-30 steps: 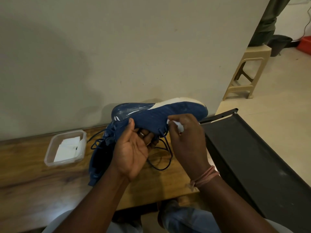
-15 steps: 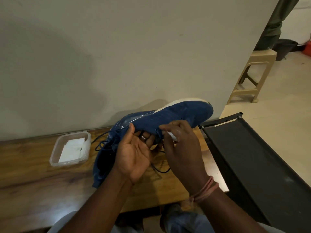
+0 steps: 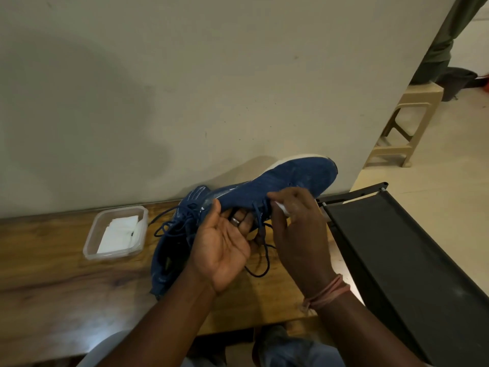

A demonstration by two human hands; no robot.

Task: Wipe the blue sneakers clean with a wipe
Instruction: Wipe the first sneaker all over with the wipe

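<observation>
A blue sneaker (image 3: 293, 178) with a white sole is held above the wooden table (image 3: 53, 282), toe pointing up and right toward the wall. My left hand (image 3: 225, 247) grips it from below at the lace area, thumb on the upper, fingers curled under. My right hand (image 3: 296, 221) pinches a small white wipe (image 3: 281, 207) against the sneaker's side near the laces. Dark blue laces (image 3: 260, 250) hang loose below. Most of the wipe is hidden by my fingers.
A clear plastic container (image 3: 90, 250) with white wipes sits on the table to the left. A black metal rack (image 3: 397, 260) stands at the table's right end. The pale wall (image 3: 185, 88) is just behind the sneaker. A beige plastic stool (image 3: 412, 123) stands on the floor beyond.
My right hand with the wipe has slid left and down along the sneaker's side toward the laces. The sneaker's toe has tilted a little higher.
</observation>
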